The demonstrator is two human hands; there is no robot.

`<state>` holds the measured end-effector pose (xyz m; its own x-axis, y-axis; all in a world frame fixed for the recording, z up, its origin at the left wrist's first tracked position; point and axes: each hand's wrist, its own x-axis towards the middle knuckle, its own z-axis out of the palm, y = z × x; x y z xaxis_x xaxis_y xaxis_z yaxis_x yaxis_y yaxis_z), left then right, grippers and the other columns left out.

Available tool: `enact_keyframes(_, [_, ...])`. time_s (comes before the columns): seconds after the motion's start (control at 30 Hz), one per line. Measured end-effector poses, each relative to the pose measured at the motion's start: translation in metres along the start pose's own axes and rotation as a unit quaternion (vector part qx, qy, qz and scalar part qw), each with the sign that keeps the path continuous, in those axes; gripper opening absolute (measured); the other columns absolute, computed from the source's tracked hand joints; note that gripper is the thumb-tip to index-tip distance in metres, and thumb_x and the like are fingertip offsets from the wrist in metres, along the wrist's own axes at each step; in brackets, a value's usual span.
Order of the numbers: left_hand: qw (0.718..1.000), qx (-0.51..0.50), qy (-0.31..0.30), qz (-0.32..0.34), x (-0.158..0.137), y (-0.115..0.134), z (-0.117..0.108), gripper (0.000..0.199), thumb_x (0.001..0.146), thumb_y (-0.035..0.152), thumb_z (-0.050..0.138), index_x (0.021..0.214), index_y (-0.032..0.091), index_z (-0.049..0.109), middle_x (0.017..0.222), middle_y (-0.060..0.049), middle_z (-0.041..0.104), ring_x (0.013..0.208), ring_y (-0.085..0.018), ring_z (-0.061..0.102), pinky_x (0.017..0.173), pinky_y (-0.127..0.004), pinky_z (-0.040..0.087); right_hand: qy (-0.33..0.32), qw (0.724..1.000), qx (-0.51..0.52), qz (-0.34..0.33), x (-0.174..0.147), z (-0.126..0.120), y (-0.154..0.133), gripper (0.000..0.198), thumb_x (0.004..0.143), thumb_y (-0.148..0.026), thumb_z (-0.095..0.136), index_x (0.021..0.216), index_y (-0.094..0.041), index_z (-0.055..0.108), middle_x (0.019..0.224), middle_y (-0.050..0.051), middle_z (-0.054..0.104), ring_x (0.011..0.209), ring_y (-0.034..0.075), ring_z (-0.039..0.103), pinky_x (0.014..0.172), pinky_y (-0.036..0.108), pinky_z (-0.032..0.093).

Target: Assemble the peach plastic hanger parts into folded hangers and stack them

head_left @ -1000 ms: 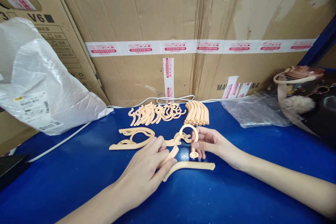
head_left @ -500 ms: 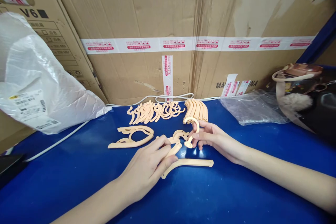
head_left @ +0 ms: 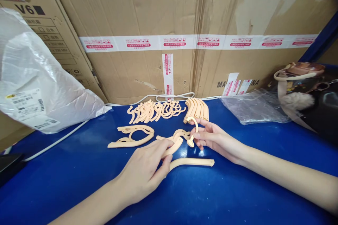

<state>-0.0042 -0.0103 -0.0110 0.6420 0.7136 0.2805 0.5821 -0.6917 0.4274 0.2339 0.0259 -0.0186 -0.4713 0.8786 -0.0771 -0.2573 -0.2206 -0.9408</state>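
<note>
My left hand (head_left: 150, 167) is closed on a beige plastic hanger arm (head_left: 174, 147), its rounded end sticking out past the fingertips. Between thumb and fingers, my right hand (head_left: 210, 135) pinches a curved hanger hook (head_left: 195, 126) with a round flared base pointing down. The two held parts are apart. On the table below lies a loose hanger arm (head_left: 195, 162), its left end hidden by my left hand. Behind both hands is another curved hanger piece (head_left: 182, 133), partly covered. A folded hanger (head_left: 132, 144) rests to the left.
A pile of hooks (head_left: 155, 110) and a row of hanger arms (head_left: 198, 109) lie at the back of the blue table (head_left: 224, 197). A large carton (head_left: 142, 70) stands behind. A white package (head_left: 47, 81) is left; a clear plastic bag (head_left: 253, 109) and a dark bag (head_left: 324, 105) are right.
My left hand has turned the held arm slightly, its end now tipped up. The hook in my right hand has tilted a little and shifted left. The camera view moved slightly.
</note>
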Motion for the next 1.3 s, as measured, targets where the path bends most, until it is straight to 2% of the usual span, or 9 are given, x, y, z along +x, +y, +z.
enact_keyframes(0.2, [0.999, 0.034, -0.004, 0.03, 0.002, 0.0, 0.0, 0.027, 0.1, 0.024, 0.035, 0.124, 0.021, 0.047, 0.121, -0.006, 0.06, 0.105, -0.021, 0.055, 0.094, -0.035, 0.043, 0.003, 1.0, 0.015, -0.002, 0.001, -0.003, 0.002, 0.056, 0.075, -0.021, 0.076, 0.121, -0.021, 0.045, 0.079, -0.002, 0.063, 0.059, 0.007, 0.055, 0.057, 0.019, 0.047])
enact_keyframes(0.3, [0.999, 0.046, -0.007, 0.027, 0.002, -0.002, 0.001, 0.032, 0.1, 0.025, 0.035, 0.129, 0.021, 0.046, 0.124, -0.007, 0.06, 0.107, -0.022, 0.055, 0.095, -0.038, 0.043, -0.006, 1.0, 0.012, -0.011, 0.001, -0.004, 0.003, 0.058, 0.076, -0.022, 0.075, 0.125, -0.023, 0.045, 0.079, -0.003, 0.063, 0.057, 0.006, 0.054, 0.056, 0.02, 0.047])
enact_keyframes(0.57, [0.998, 0.047, 0.0, 0.05, 0.002, -0.001, 0.002, 0.031, 0.1, 0.023, 0.035, 0.129, 0.023, 0.047, 0.125, -0.006, 0.06, 0.108, -0.021, 0.055, 0.095, -0.037, 0.043, -0.006, 1.0, 0.008, -0.011, -0.001, -0.005, 0.003, 0.06, 0.075, -0.024, 0.076, 0.127, -0.025, 0.045, 0.081, -0.003, 0.064, 0.056, 0.006, 0.053, 0.056, 0.02, 0.046])
enact_keyframes(0.8, [0.995, 0.05, 0.038, 0.074, 0.002, -0.003, 0.008, 0.027, 0.1, 0.022, 0.036, 0.124, 0.022, 0.049, 0.114, -0.006, 0.063, 0.1, -0.02, 0.059, 0.087, -0.032, 0.046, -0.009, 1.0, -0.01, -0.014, 0.001, -0.006, 0.005, 0.059, 0.075, -0.023, 0.077, 0.125, -0.023, 0.045, 0.079, -0.002, 0.064, 0.055, 0.005, 0.052, 0.054, 0.019, 0.044])
enact_keyframes(1.0, [0.991, 0.094, 0.049, 0.087, -0.001, -0.003, 0.01, 0.027, 0.101, 0.024, 0.031, 0.123, 0.021, 0.048, 0.095, -0.004, 0.064, 0.081, -0.02, 0.06, 0.072, -0.032, 0.047, -0.028, 0.999, -0.029, -0.025, 0.0, -0.003, 0.004, 0.055, 0.076, -0.024, 0.076, 0.122, -0.024, 0.047, 0.077, -0.004, 0.061, 0.054, 0.005, 0.05, 0.051, 0.018, 0.043])
enact_keyframes(1.3, [0.982, 0.151, 0.055, 0.103, -0.001, -0.003, 0.011, 0.028, 0.102, 0.024, 0.03, 0.124, 0.02, 0.047, 0.093, -0.003, 0.065, 0.077, -0.021, 0.062, 0.066, -0.034, 0.048, -0.005, 0.995, -0.08, -0.061, -0.002, -0.003, 0.004, 0.057, 0.078, -0.025, 0.074, 0.127, -0.024, 0.045, 0.076, -0.003, 0.061, 0.053, 0.007, 0.049, 0.046, 0.018, 0.044])
